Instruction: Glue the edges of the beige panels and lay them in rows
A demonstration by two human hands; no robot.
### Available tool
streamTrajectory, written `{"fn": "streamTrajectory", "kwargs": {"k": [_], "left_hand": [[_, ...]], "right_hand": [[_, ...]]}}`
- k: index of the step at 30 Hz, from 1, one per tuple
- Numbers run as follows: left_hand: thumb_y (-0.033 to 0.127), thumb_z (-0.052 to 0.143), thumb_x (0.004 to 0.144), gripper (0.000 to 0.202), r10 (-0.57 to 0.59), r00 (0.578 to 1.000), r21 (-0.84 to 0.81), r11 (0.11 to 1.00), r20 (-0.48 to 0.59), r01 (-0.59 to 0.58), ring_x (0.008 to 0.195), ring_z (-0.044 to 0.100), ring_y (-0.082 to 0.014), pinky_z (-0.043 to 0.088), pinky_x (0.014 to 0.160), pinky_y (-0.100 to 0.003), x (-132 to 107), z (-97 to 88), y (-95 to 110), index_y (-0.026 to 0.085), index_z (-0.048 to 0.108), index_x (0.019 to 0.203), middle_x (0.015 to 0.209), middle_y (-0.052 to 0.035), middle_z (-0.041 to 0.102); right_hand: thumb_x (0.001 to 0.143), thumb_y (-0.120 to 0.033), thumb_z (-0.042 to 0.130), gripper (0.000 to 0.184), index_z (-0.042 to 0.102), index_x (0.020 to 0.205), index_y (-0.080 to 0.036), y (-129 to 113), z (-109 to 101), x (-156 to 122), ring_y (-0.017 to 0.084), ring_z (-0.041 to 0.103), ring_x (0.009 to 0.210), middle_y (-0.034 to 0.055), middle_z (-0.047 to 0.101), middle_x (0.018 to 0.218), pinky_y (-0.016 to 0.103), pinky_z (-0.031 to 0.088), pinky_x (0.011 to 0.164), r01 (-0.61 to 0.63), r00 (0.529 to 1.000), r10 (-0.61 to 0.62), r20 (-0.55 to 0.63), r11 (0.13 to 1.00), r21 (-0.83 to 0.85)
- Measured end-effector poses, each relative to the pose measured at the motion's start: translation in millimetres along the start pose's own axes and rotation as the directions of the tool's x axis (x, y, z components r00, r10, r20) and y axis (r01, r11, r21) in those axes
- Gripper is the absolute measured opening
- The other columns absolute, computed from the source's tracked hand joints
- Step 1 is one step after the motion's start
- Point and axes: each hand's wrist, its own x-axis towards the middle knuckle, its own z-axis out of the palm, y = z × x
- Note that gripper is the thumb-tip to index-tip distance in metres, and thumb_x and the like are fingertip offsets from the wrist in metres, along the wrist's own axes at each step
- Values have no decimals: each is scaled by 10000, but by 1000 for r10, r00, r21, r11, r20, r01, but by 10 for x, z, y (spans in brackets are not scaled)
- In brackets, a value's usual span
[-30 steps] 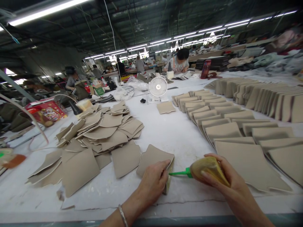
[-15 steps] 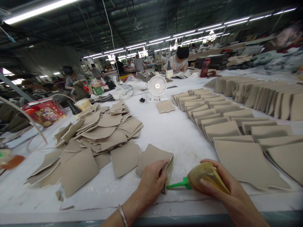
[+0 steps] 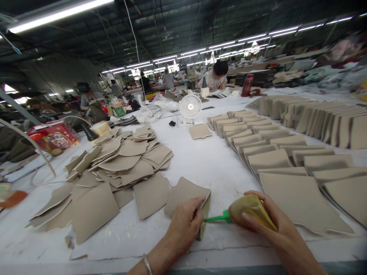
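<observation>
My left hand [image 3: 185,223] presses down on a folded beige fabric piece [image 3: 183,193] near the table's front edge, fingers curled over its raised right flap. My right hand [image 3: 268,221] is wrapped round a yellowish squeeze bottle [image 3: 249,209]. Its green nozzle [image 3: 215,219] points left, its tip at the open edge of the piece under my left fingers.
A loose heap of beige pieces [image 3: 120,160] lies to the left. Overlapping rows of finished pieces [image 3: 272,156] fill the right side. A small white fan [image 3: 190,107] stands at the back of the white table [image 3: 212,160]. Other people work at distant tables.
The nozzle dipped lower along the flap's edge half a second ago and is back up slightly now. My left hand stayed on the piece. The view shifted a little.
</observation>
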Motion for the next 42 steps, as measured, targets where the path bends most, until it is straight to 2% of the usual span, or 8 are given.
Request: {"fn": "streamTrajectory", "kwargs": {"k": [4, 11, 16, 21, 26, 32, 37, 42], "left_hand": [[107, 436, 853, 437, 11, 1000, -24, 1000, 17, -11, 978, 649, -212, 472, 932, -308, 16, -15, 15, 176, 661, 1221, 1138, -47, 700], [102, 437, 836, 455, -27, 999, 0, 1000, 22, 27, 918, 652, -215, 474, 915, -324, 29, -27, 20, 161, 655, 1231, 1055, -57, 717], [108, 437, 829, 461, -18, 999, -4, 1000, 34, 19, 861, 645, -203, 468, 924, -321, 25, -48, 55, 180, 662, 1225, 1003, -41, 720], [111, 439, 835, 452, -28, 999, -18, 999, 18, 29, 865, 650, -207, 469, 924, -322, 28, -33, 34, 166, 661, 1225, 1018, -51, 721], [112, 439, 833, 450, -6, 1000, -25, 1000, 20, 7, 878, 650, -196, 477, 875, -291, 38, -12, -3, 197, 675, 1207, 1052, -30, 719], [121, 435, 834, 442, -28, 999, -14, 1000, 17, 28, 826, 640, -192, 471, 821, -289, 40, -19, 20, 198, 680, 1193, 986, -29, 722], [132, 428, 839, 430, -27, 999, -23, 999, 29, 28, 759, 626, -181, 462, 773, -279, 50, -31, 46, 200, 686, 1177, 899, -19, 718], [146, 425, 843, 417, -20, 999, -14, 1000, 26, 21, 751, 619, -179, 437, 710, -267, 56, -45, 44, 204, 691, 1159, 902, -15, 714]], "right_hand": [[762, -631, 686, 604, 496, 1198, -258, 15, -46, 133, 252, 597, 968, 35, 605, 1072, 319, 468, 851, 57, 985, -61, -162, 998, -27], [768, -622, 689, 624, 488, 1217, -238, 74, -64, 86, 261, 596, 1004, 52, 606, 1106, 328, 486, 866, 15, 999, -16, 42, 999, 28], [759, -624, 691, 604, 508, 1194, -247, 37, -102, 161, 265, 606, 970, 42, 616, 1070, 334, 482, 847, 86, 984, -95, -150, 994, -64], [762, -622, 686, 617, 497, 1218, -253, 56, -142, 134, 275, 609, 1006, 46, 626, 1078, 326, 508, 830, 66, 997, -68, -27, 995, -69], [726, -647, 695, 626, 498, 1192, -279, 39, -158, 177, 292, 609, 971, 36, 623, 1061, 388, 495, 843, 86, 986, -96, -138, 993, -79], [757, -619, 682, 608, 500, 1210, -256, 12, -141, 167, 265, 621, 939, 32, 633, 1028, 341, 521, 801, 67, 997, -70, -40, 995, -74], [730, -628, 689, 589, 523, 1156, -258, -75, -74, 281, 297, 593, 964, 53, 598, 1077, 375, 520, 796, 144, 973, -159, -166, 985, -99], [733, -653, 672, 583, 515, 1155, -283, 26, -77, 217, 307, 593, 944, 52, 578, 1095, 425, 522, 809, 158, 961, -188, -204, 976, -152]]}}
